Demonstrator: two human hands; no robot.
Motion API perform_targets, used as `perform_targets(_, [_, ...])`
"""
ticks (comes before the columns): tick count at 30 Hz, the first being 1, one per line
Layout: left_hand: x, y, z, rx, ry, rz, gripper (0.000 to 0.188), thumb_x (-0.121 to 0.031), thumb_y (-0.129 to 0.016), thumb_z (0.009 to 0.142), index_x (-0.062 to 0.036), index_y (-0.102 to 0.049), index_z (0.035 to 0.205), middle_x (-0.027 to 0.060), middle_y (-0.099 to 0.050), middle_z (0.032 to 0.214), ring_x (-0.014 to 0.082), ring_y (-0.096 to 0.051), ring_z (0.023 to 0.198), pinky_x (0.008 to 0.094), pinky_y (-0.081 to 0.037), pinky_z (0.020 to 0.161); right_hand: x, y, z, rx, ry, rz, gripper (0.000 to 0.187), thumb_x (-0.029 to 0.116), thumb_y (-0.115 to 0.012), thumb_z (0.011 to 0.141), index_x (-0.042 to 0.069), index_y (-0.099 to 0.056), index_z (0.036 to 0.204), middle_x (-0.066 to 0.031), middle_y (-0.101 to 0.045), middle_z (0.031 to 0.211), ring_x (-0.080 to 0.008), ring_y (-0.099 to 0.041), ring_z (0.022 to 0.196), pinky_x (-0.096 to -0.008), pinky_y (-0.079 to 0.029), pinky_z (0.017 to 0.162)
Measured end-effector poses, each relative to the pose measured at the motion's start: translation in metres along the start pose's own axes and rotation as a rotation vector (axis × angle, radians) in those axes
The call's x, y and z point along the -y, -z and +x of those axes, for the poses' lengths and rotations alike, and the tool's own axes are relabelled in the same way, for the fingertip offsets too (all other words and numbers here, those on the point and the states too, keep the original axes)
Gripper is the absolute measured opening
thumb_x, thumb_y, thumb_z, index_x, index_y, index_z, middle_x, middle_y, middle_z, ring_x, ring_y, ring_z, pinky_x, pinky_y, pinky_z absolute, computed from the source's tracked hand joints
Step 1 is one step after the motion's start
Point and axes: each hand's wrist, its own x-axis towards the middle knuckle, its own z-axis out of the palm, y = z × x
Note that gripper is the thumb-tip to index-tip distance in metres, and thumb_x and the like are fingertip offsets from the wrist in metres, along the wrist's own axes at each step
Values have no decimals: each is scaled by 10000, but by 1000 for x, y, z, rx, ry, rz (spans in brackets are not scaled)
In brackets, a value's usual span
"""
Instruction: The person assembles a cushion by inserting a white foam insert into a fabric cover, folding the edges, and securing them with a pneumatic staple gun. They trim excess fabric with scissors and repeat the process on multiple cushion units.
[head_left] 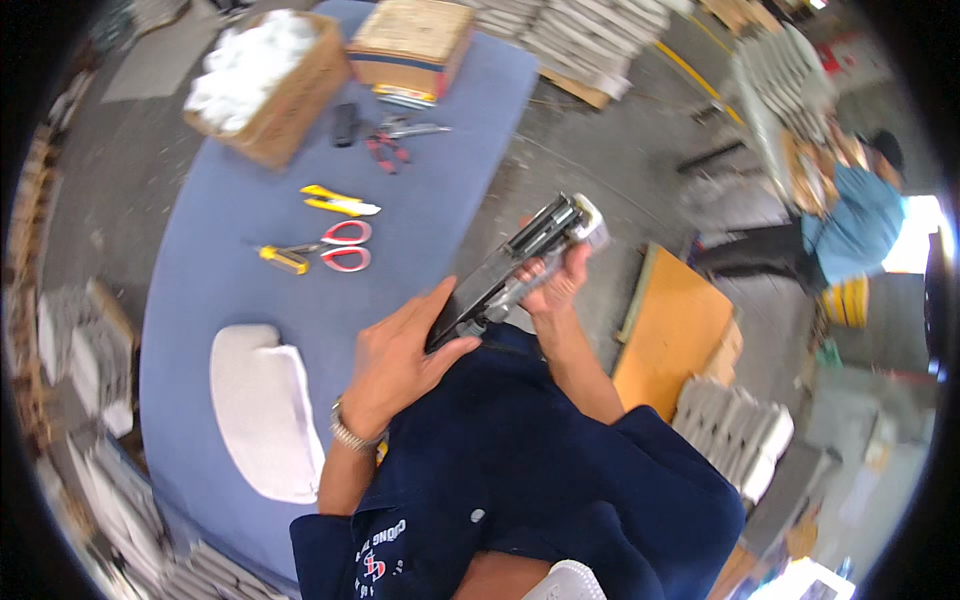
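Observation:
Both hands hold a staple gun (505,265) in front of my dark blue shirt, tilted with its light-coloured end up to the right. My right hand (555,285) is wrapped round its grip near that upper end. At the lower end, my left hand (400,345), with a metal watch on the wrist, has its fingers and thumb on either side of the long black body. A pale cushion-like pad (262,415) lies on the blue table (400,230) left of my left forearm. I cannot make out whether staples are inside.
Red-handled scissors (346,246), a yellow screwdriver (284,260), a yellow cutter (338,201) and pliers (388,150) lie on the table. Cartons (410,45) stand at its far end, one full of white pieces. Another person (850,225) works at the right, beyond an orange board (675,330).

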Motion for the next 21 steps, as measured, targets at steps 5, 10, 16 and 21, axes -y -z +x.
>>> perform_targets(5, [-27, 16, -22, 210, -2, -103, 675, -280, -846, 843, -76, -598, 1437, 217, -732, 1159, 390, -725, 1007, 420, -582, 836, 30, -4, -14, -33, 144, 147, 696, 667, -734, 876, 103, -623, 1269, 6, -606, 1067, -49, -477, 654, -261, -445, 626])
perform_targets(10, [-7, 23, -33, 183, -43, -60, 622, -302, -805, 886, -83, -602, 1432, 181, -740, 1115, 372, -718, 901, 417, -574, 734, 30, 0, -41, -268, 232, 139, 706, 680, -668, 921, 84, -635, 1300, 3, -668, 1012, -59, -495, 604, -235, -449, 555])
perform_targets(16, [5, 37, -15, 350, 7, -131, 621, -269, -813, 896, -88, -600, 1451, 206, -742, 1179, 342, -747, 890, 361, -589, 804, 36, 4, -37, -304, 249, 74, 802, 710, -620, 936, 57, -605, 1402, -3, -708, 972, -85, -511, 573, -242, -453, 531])
perform_targets(21, [54, 26, 36, 83, 177, -212, 476, -207, -751, 938, -85, -650, 1387, 137, -759, 1175, 261, -753, 884, 346, -595, 774, 69, 40, -11, -152, 205, 164, 824, 692, -649, 933, 56, -551, 1448, 16, -643, 854, -80, -514, 647, -276, -456, 611])
